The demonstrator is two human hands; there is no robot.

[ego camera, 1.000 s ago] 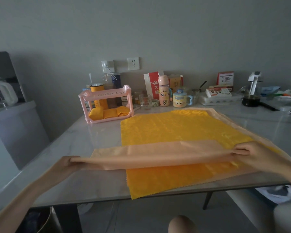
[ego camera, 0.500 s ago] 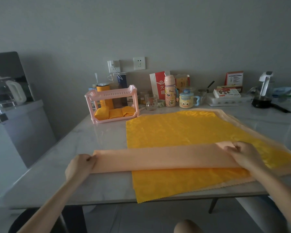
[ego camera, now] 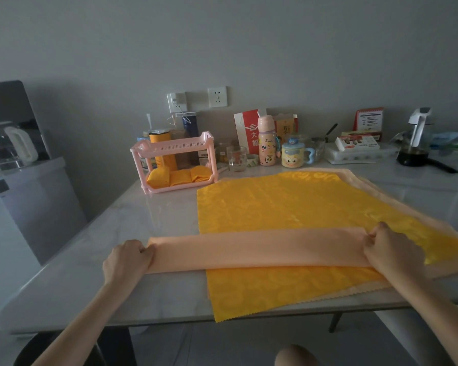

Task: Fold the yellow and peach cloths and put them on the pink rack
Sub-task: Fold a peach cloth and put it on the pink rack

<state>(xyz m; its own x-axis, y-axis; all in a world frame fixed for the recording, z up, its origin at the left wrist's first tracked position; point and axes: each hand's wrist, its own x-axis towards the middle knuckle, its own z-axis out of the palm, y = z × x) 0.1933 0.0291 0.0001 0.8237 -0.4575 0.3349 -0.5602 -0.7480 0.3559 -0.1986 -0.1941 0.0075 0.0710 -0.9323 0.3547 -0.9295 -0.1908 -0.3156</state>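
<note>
A peach cloth [ego camera: 257, 250], folded into a long flat strip, lies across the near part of the table. My left hand [ego camera: 127, 261] grips its left end and my right hand [ego camera: 393, 249] grips its right end. Beneath the strip a large yellow cloth [ego camera: 288, 204] is spread flat, with another peach cloth [ego camera: 365, 180] showing under its right and near edges. The pink rack [ego camera: 175, 149] stands at the back left; several folded yellow cloths [ego camera: 179, 177] lie on its lower shelf, and its upper shelf is bare.
The grey table [ego camera: 111, 233] carries bottles, a glass, a cartoon mug [ego camera: 292, 155], boxes and a coffee press [ego camera: 414, 143] along the back wall. A kettle [ego camera: 8, 146] sits on a cabinet at the left. The yellow cloth's near corner overhangs the table edge.
The peach strip was stretched and lifted between my hands a second ago; it now lies flat on the table, and both hands have drawn closer together at its ends.
</note>
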